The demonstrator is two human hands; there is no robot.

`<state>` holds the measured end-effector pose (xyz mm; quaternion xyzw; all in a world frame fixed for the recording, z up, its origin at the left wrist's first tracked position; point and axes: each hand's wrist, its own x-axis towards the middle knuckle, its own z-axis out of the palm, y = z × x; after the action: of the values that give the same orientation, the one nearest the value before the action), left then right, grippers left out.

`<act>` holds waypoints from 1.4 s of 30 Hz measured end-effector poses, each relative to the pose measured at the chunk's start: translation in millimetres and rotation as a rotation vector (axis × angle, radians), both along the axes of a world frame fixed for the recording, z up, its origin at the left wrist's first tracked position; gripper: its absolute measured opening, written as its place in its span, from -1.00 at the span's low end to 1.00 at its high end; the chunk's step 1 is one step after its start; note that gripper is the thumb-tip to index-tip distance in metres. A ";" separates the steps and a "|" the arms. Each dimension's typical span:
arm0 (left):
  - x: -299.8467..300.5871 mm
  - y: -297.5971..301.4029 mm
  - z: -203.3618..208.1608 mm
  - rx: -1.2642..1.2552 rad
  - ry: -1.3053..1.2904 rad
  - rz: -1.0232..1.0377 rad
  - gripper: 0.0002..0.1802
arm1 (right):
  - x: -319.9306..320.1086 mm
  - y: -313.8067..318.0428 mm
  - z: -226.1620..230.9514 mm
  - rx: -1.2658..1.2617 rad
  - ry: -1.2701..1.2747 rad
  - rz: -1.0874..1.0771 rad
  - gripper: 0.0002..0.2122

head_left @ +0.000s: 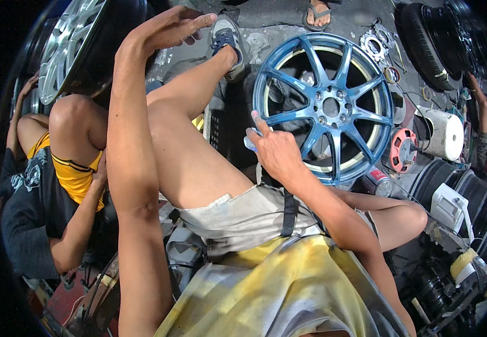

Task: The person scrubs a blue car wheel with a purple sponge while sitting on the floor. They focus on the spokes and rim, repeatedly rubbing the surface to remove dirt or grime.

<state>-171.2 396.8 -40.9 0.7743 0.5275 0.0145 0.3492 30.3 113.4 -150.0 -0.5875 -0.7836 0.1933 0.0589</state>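
A blue multi-spoke wheel rim (333,92) lies face up in front of me, to the right of my outstretched leg. At its near left edge is my right hand (280,154), closed on a small pale crumpled piece (250,140), perhaps cloth or paper. The fingertips come up to the rim's outer lip; whether they press on it I cannot tell. My left hand (173,29) is raised at the upper left, wrist bent and fingers stretched out, with nothing in it. Under the rim, dark material shows between the spokes.
A silver rim (72,42) stands at the far left, near a person in black and yellow (35,180). To the right are a tyre (426,50), a white round container (445,133), a pink reel-like object (403,149), a can (378,182) and stacked dark rims (479,205). A sandalled foot (317,14) shows at the top.
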 end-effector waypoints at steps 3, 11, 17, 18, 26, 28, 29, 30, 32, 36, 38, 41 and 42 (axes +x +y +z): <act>-25.7 -7.3 4.2 0.059 0.000 0.080 -0.02 | -3.2 -10.1 14.9 -0.009 0.047 0.078 -0.64; -11.6 -15.4 40.9 -0.093 0.073 0.060 -0.35 | 2.5 2.6 -10.2 0.296 0.190 -0.036 -0.48; -0.2 -18.7 45.5 -0.045 0.021 -0.041 -0.34 | 2.9 2.6 -28.6 0.363 0.169 0.018 -0.48; 13.0 -14.2 44.6 -0.057 0.027 -0.068 -0.33 | 8.2 10.1 -34.5 0.361 0.133 -0.019 -0.49; -6.8 -24.5 57.1 -0.005 0.078 0.013 -0.34 | -13.1 6.7 -27.6 0.348 0.139 -0.041 -0.46; -1.6 -22.0 58.9 0.011 0.090 -0.004 -0.34 | -11.6 21.9 -25.4 0.359 0.135 -0.074 -0.43; -0.3 -21.6 53.9 -0.012 0.067 -0.021 -0.34 | -11.0 30.1 -24.3 0.346 0.136 -0.114 -0.42; 3.0 -21.3 50.3 -0.013 0.047 -0.042 -0.35 | -9.9 23.7 -26.1 0.329 0.140 -0.119 -0.43; -5.8 -25.4 56.7 0.007 0.048 -0.036 -0.35 | -11.1 11.3 -25.5 0.338 0.164 -0.071 -0.44; -1.8 -25.3 63.7 0.029 0.043 -0.034 -0.37 | -4.5 2.1 -29.5 0.362 0.136 -0.008 -0.50; 4.9 -29.8 66.7 0.012 0.026 -0.042 -0.38 | -4.0 23.3 -24.1 0.371 0.155 0.023 -0.60; 10.1 -30.9 56.4 0.002 -0.020 -0.048 -0.39 | -3.6 18.8 -23.5 0.379 0.112 0.039 -0.75; 1.0 -16.9 36.2 0.050 -0.024 -0.055 -0.29 | -1.0 7.8 -28.6 0.434 0.107 0.032 -0.71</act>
<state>-170.2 379.9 -4.7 0.7970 0.5011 0.0275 0.3362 29.3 121.2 -178.6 -0.5374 -0.8118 0.0519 0.2222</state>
